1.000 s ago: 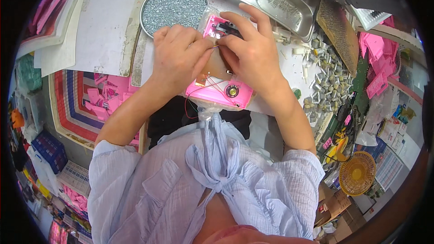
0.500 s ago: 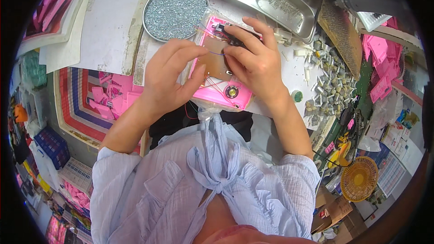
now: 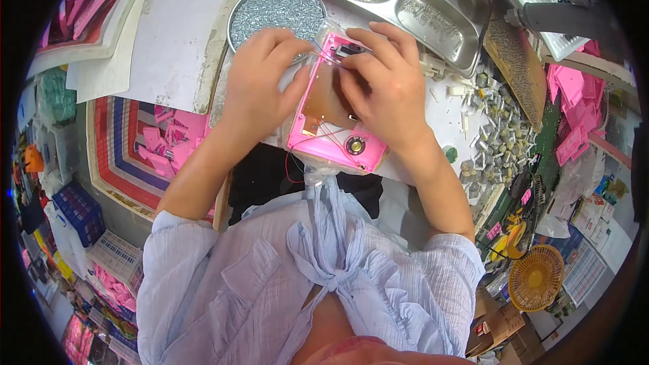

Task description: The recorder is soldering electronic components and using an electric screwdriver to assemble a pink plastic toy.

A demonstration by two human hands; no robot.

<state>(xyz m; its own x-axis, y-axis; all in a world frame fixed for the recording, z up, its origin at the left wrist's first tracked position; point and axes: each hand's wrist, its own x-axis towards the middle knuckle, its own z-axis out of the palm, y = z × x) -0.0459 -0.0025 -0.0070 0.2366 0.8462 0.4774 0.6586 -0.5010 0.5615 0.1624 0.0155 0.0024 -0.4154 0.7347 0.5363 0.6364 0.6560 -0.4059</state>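
A pink plastic housing [image 3: 301, 136] lies in front of me, partly over clear plastic wrapping. Inside are a brownish panel [image 3: 326, 98], a small black part [image 3: 348, 49] at the far end and a round black-rimmed part [image 3: 355, 145] at the near end. Thin red wires [image 3: 324, 134] cross the near half. A blue wire [image 3: 321, 50] runs between the fingertips of my left hand [image 3: 263, 88] and my right hand [image 3: 392, 88]. The left fingertips meet it, thumb held apart. My right thumb and index finger pinch it beside the black part; the exact grip is partly hidden.
A round tray of small metal screws [image 3: 277, 10] stands beyond my left hand. Farther right is a divided steel tray [image 3: 399, 0] with small parts. Many metal-and-white pieces [image 3: 497, 128] lie to the right. Pink parts [image 3: 169, 145] fill a striped container at left.
Both hands have moved toward the far end of the housing with the blue wire, my left hand farther. The whole scene has shifted slightly right in the picture.
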